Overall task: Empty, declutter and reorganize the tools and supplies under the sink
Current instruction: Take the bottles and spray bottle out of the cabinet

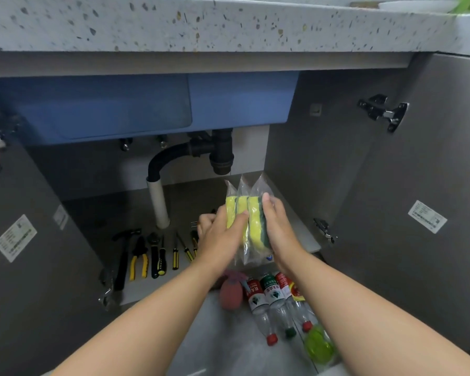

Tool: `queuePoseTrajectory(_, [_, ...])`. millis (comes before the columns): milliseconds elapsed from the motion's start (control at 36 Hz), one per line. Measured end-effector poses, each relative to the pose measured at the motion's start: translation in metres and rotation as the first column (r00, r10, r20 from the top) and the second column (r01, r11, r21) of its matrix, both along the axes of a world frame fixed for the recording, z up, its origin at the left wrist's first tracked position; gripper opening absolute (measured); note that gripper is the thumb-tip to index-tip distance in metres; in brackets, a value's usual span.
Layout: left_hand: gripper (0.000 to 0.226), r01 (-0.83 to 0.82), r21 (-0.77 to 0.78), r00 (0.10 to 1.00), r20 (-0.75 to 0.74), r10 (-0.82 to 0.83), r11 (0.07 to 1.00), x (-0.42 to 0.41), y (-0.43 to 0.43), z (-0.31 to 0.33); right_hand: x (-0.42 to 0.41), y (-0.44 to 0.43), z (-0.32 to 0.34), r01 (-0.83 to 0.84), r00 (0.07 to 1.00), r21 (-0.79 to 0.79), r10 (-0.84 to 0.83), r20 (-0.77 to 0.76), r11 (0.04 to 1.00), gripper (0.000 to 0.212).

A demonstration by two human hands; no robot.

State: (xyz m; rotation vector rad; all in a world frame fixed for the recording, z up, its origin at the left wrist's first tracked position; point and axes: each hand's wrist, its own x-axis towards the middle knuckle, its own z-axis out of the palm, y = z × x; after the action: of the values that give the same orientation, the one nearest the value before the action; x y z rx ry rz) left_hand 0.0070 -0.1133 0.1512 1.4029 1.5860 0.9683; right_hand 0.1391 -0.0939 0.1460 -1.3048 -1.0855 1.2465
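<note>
Fingers [266,199] curl round the bagged sponges [253,223]: left hand [217,240] at nine o'clock, right hand [278,226] at three, held over the cabinet floor [106,213], with the hand tools [139,256] at eight o'clock.

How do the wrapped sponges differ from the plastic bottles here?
The wrapped sponges are held upright, off the ground, between the left hand and right hand; the plastic bottles lie flat on the floor, untouched. The sponges are yellow and green in clear wrap; the bottles are clear with red or green caps. Both are grouped side by side.
</note>
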Motion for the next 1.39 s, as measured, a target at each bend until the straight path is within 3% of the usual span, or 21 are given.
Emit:
queuePoseTrajectory(56, [0.048, 0.074, -0.043, 0.972, 0.225, -0.062, 0.996, 0.001, 0.0, 0.004, 0.001, 0.0, 0.0, 0.016, 1.0, 0.047, -0.017, 0.023, 0.999, 0.043])
queuePoseTrajectory(111, [0.068, 0.131, -0.045, 0.933, 0.343, -0.108, 0.99, 0.002, -0.001, 0.007, 0.002, 0.0, 0.001, 0.026, 0.999, 0.088, -0.029, 0.035, 0.996, 0.053])
queuePoseTrajectory(194, [0.1, 0.17, -0.044, 0.931, 0.336, -0.146, 0.984, 0.004, 0.0, 0.005, 0.001, -0.003, 0.007, -0.031, 0.998, 0.051, 0.034, -0.049, 0.998, 0.06])
queuePoseTrajectory(250, [0.11, 0.177, -0.033, 0.934, 0.32, -0.158, 0.984, 0.003, 0.003, 0.001, 0.0, -0.005, 0.011, -0.086, 0.981, -0.004, 0.084, -0.177, 0.996, 0.051])
queuePoseTrajectory(333, [0.106, 0.192, -0.029, 0.935, 0.309, -0.174, 0.981, -0.002, 0.011, -0.004, 0.007, -0.007, 0.016, -0.153, 0.911, -0.023, 0.132, -0.39, 0.988, 0.043])
queuePoseTrajectory(417, [0.093, 0.199, -0.019, 0.928, 0.324, -0.183, 0.98, -0.004, 0.016, -0.006, 0.019, -0.007, 0.022, -0.192, 0.861, -0.003, 0.167, -0.481, 0.981, 0.049])
queuePoseTrajectory(500, [0.077, 0.219, -0.003, 0.886, 0.419, -0.197, 0.976, 0.001, 0.016, -0.005, 0.032, -0.01, 0.024, -0.216, 0.862, -0.027, 0.177, -0.475, 0.976, 0.058])
queuePoseTrajectory(583, [0.069, 0.263, 0.01, 0.834, 0.5, -0.232, 0.965, 0.01, 0.011, 0.001, 0.042, -0.015, 0.024, -0.276, 0.892, -0.069, 0.229, -0.391, 0.959, 0.053])
queuePoseTrajectory(833, [0.055, 0.336, 0.045, 0.759, 0.578, -0.299, 0.941, 0.046, -0.002, 0.019, 0.089, -0.034, 0.047, -0.366, 0.884, -0.11, 0.308, -0.351, 0.924, 0.053])
queuePoseTrajectory(944, [0.058, 0.445, 0.04, 0.737, 0.551, -0.391, 0.895, 0.072, -0.01, 0.021, 0.121, -0.057, 0.047, -0.318, 0.914, -0.081, 0.283, -0.29, 0.945, 0.049])
queuePoseTrajectory(1028, [0.06, 0.542, -0.026, 0.716, 0.538, -0.445, 0.84, 0.093, -0.016, 0.017, 0.144, -0.078, 0.037, -0.109, 0.974, -0.118, 0.082, -0.209, 0.987, 0.059])
queuePoseTrajectory(1139, [0.058, 0.652, -0.101, 0.737, 0.317, -0.597, 0.751, 0.118, -0.03, 0.005, 0.174, -0.114, 0.005, 0.099, 0.975, -0.197, -0.135, -0.177, 0.975, 0.053])
queuePoseTrajectory(1250, [0.055, 0.674, -0.175, 0.731, 0.017, -0.682, 0.718, 0.13, -0.038, -0.011, 0.203, -0.155, -0.043, 0.252, 0.914, -0.376, -0.347, -0.211, 0.892, 0.043])
queuePoseTrajectory(1389, [0.027, 0.681, -0.247, 0.685, -0.12, -0.719, 0.69, 0.127, -0.032, -0.037, 0.221, -0.205, -0.12, 0.372, 0.822, -0.584, -0.548, -0.154, 0.722, 0.048])
